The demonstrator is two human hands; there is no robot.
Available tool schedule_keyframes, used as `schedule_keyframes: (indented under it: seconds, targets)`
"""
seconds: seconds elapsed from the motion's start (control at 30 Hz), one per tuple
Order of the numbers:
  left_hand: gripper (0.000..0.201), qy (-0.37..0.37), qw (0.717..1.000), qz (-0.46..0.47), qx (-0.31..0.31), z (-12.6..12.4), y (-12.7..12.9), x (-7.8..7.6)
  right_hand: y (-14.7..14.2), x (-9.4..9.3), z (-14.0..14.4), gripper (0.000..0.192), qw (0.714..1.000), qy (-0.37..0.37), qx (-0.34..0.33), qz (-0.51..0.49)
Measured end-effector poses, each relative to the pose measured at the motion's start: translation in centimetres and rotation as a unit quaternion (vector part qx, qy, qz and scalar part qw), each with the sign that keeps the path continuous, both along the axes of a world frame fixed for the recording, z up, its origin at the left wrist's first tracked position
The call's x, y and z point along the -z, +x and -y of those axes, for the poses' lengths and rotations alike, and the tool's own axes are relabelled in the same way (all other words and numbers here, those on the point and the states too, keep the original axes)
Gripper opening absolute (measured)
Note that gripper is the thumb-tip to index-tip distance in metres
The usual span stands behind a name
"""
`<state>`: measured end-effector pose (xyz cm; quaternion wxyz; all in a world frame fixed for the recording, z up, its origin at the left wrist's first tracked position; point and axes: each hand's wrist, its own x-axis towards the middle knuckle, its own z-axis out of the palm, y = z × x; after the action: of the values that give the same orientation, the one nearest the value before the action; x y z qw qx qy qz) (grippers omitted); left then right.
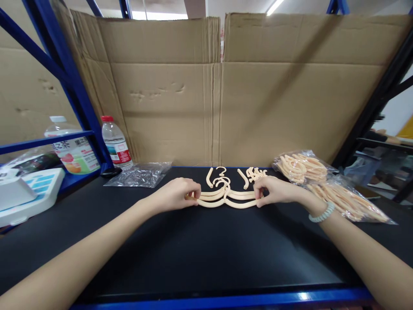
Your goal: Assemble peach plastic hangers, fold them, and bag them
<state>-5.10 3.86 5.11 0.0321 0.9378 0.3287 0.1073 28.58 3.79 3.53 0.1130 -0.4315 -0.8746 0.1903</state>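
Several cream-coloured hangers lie close together in the middle of the black tabletop, their hooks pointing away from me. My left hand pinches the left end of the nearest hanger between thumb and fingers. At the right end, my right hand has thumb and fingers closed on the same hanger. Behind the hangers lie a loose cream hook, a curved arm piece on the left and another arm piece on the right. A small heap of hooks sits beyond my right hand.
At the right are clear bags of cream parts and long pieces. An empty plastic bag, a red-capped water bottle and a white device stand left. Cardboard walls the back; a blue edge runs along the front.
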Motion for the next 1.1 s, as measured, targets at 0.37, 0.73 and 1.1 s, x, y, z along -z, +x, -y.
schedule_keyframes:
  seconds: [0.37, 0.73, 1.1]
  targets:
    - [0.009, 0.029, 0.999, 0.004, 0.03, 0.2, 0.1, 0.7, 0.2, 0.5, -0.3, 0.021, 0.999, 0.009, 0.042, 0.019]
    - [0.01, 0.099, 0.994, -0.041, -0.004, 0.4, 0.3, 1.0, -0.1, 0.1, 0.1, 0.02, 0.995, 0.034, 0.079, 0.049]
    - [0.018, 0.156, 0.987, 0.003, 0.035, 1.1, 0.9, 1.4, 0.0, 0.0, -0.1, 0.02, 0.991, 0.102, 0.084, 0.011]
